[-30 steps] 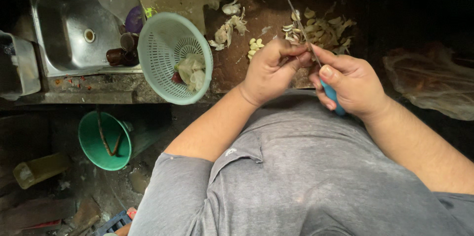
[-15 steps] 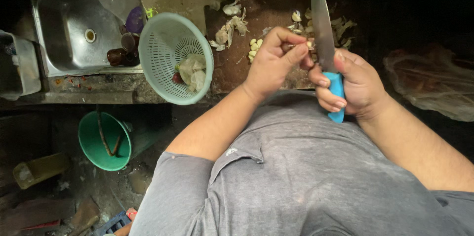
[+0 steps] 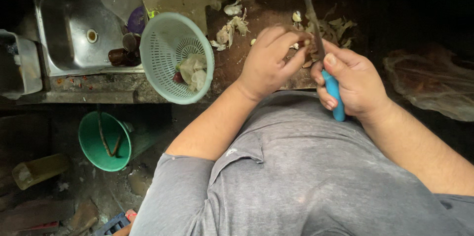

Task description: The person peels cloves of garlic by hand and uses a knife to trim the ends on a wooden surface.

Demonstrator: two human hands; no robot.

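My right hand (image 3: 351, 82) grips a knife (image 3: 311, 13) by its blue handle, blade pointing away from me and thumb resting along the blade's base. My left hand (image 3: 272, 59) pinches a small clove-like piece against the blade. Both hands hover over a brown wooden board (image 3: 269, 18) strewn with pale papery peels (image 3: 231, 28) and small cloves. A pale green plastic colander (image 3: 174, 55) stands left of my left hand, holding a few peeled pieces and a reddish one.
A steel sink (image 3: 79, 28) at the upper left holds dark jars and a purple lid. A green bucket (image 3: 103, 139) sits on the floor below. A crumpled plastic bag (image 3: 429, 85) lies at the right. A white container (image 3: 19, 63) sits at the far left.
The knife, hidden low in my right hand a second ago, was raised blade-up. My left hand has brought a small piece against the blade.
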